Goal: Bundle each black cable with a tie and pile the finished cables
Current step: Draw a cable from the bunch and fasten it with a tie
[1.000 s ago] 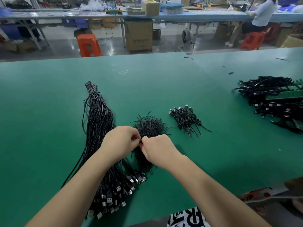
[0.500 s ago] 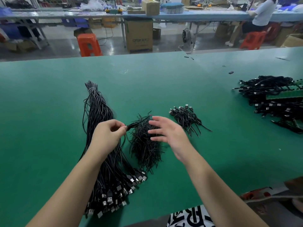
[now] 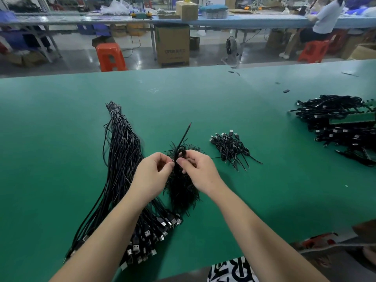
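Hidden: your fingertips met over the cable (image 3: 180, 154), so the tie itself, if one was there, could not be made out; the knot area was covered by both thumbs.
Cut off: the big bundle of loose cables (image 3: 122, 159) ran under your left forearm, its plug ends partly out of sight near the desk edge.
Left grip: your left hand (image 3: 151, 176) had fingers curled, pinching the folded cable at its loop.
Right grip: your right hand (image 3: 200, 173) pinched the same cable from the other side, fingers bent close.
Cable: held just above the heap of ties (image 3: 181, 192), one end sticking up and away from you.
Finished pile: a small pile of bundled cables (image 3: 231, 147) lay to the right of your hands, apart from them.
Desk: the green desk (image 3: 61, 139) carried it all; a larger heap of cables (image 3: 335, 127) lay at the far right, partly cut by the frame.
Containers: a cardboard box (image 3: 173, 45) stood on the floor beyond; its contents could not be seen.
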The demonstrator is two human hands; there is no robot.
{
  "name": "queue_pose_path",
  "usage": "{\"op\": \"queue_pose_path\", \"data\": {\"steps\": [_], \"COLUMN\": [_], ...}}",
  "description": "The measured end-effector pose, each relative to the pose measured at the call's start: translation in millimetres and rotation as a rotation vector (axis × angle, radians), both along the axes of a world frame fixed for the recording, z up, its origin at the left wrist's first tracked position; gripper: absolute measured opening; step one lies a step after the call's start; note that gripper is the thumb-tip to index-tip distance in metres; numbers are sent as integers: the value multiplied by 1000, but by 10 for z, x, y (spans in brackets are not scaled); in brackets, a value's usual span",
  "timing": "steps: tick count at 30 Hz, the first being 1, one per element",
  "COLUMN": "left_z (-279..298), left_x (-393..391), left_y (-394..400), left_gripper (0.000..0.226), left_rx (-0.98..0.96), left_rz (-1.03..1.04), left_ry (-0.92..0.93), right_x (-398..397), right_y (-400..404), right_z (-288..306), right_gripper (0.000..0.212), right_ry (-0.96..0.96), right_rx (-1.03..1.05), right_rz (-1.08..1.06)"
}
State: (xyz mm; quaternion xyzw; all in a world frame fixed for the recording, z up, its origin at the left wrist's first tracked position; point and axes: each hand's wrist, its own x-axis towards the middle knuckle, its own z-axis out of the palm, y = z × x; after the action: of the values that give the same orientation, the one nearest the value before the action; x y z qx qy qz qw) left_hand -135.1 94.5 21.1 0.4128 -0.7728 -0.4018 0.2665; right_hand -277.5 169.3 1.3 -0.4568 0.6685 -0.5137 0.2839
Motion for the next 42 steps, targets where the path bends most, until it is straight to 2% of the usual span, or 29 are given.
{"op": "queue_pose_path", "data": {"steps": [4, 8, 11, 13, 16, 19, 21, 26, 29, 31, 33, 35, 37, 38, 42], "left_z": [18, 12, -1, -15, -36, -40, -27, -9, 3, 6, 7, 18, 34, 40, 29], "left_x": [3, 27, 58, 80, 114, 136, 139, 125, 114, 122, 134, 143, 133, 126, 118], "left_y": [58, 81, 79, 69, 68, 71, 61, 59, 24, -10, -32, -38, -22, -8, 38], "left_gripper": [7, 4, 5, 20, 22, 4, 6, 15, 15, 15, 15, 15, 14, 12, 10], "left_rx": [-267, -599, -826, -908, -863, -643, -486, -207, -62, 49, 124, 58, -103, -194, -693], "left_rz": [-33, -165, -247, -288, -294, -219, -184, -141, -56, -39, -49, -68, -82, -89, -185], "left_ry": [-99, -134, -141, -156, -140, -42, -20, 28, 82, 116, 131, 86, 21, -10, -171], "right_x": [-20, -34, -33, -53, -63, -44, -38, -29, -40, -35, -28, -26, -23, -16, 50], "right_y": [5, 29, 18, 17, 33, 28, 14, 11, 20, 38, 46, 32, 15, 10, 3], "right_z": [46, 96, 95, 89, 98, 107, 101, 89, 61, 58, 63, 63, 43, 39, 36], "right_gripper": [14, 32, 14, 17, 4, 7, 6, 10, 23, 32, 31, 20, 10, 6, 23], "right_ry": [7, -93, -263, -356, -435, -447, -441, -429, -454, -363, -203, -72, -31, -55, -277], "right_rx": [10, 34, 62, 91, 85, 53, 24, 31, 24, 24, 31, 21, 15, 19, 59], "right_rz": [22, 69, 101, 94, 141, 150, 136, 119, 198, 245, 212, 119, 46, 38, 67]}}
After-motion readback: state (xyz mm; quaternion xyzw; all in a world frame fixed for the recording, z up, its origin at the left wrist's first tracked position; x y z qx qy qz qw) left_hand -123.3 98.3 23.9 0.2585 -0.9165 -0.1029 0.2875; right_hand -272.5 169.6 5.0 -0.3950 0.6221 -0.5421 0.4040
